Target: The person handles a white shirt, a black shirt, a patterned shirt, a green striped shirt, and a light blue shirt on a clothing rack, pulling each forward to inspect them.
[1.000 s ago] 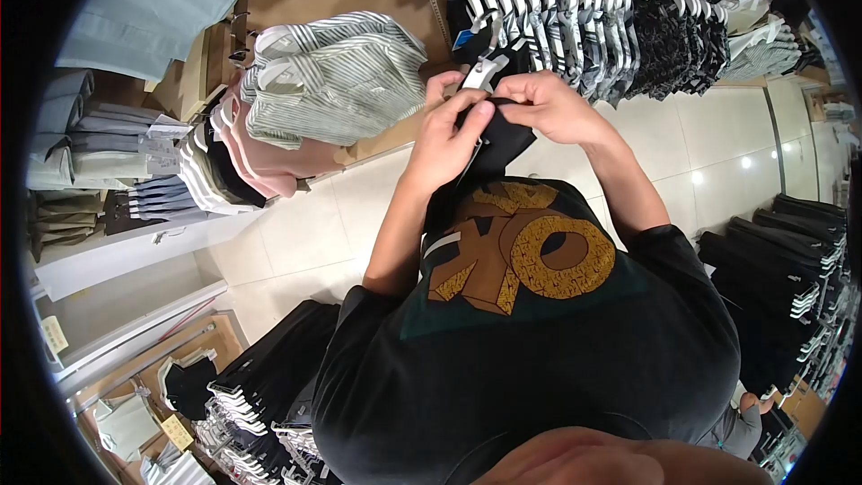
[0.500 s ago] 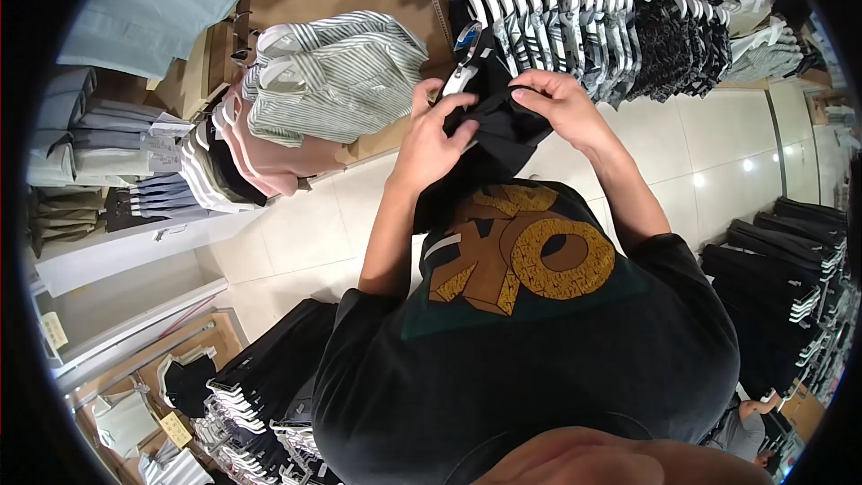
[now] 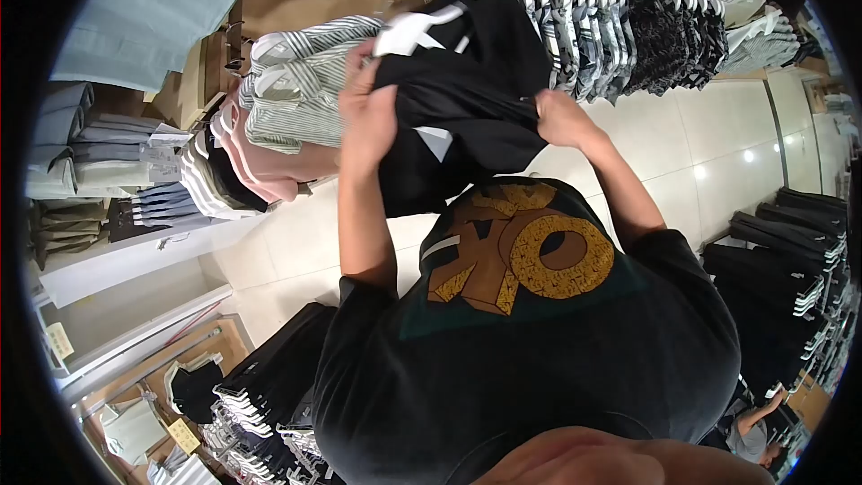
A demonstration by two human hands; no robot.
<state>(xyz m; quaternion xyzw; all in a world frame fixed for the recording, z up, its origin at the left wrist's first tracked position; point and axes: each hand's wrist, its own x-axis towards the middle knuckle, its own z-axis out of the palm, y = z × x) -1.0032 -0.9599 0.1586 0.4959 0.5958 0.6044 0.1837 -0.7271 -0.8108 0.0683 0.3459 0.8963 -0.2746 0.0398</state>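
A black garment with white patches [image 3: 467, 94] is stretched out between my two hands, in front of my chest. My left hand [image 3: 368, 108] grips its left side, close below a large white patch; the hand is slightly blurred. Closed around the right edge of the cloth is my right hand [image 3: 566, 119]. Loose black fabric hangs below the hands toward my shirt, and a small white triangle shows in its folds. The top of the garment overlaps the rail of patterned clothes behind it.
Striped shirts [image 3: 310, 81] and pink tops [image 3: 260, 157] hang at the left, above folded clothes on shelves. Black-and-white patterned garments [image 3: 588, 36] line the back rail. Dark trousers [image 3: 772, 256] hang at the right. Another person [image 3: 752, 431] is at the lower right.
The bunched black garment has been spread wide, showing its white patches. My left hand has moved left, away from my right hand, which has shifted slightly down and closed on the edge.
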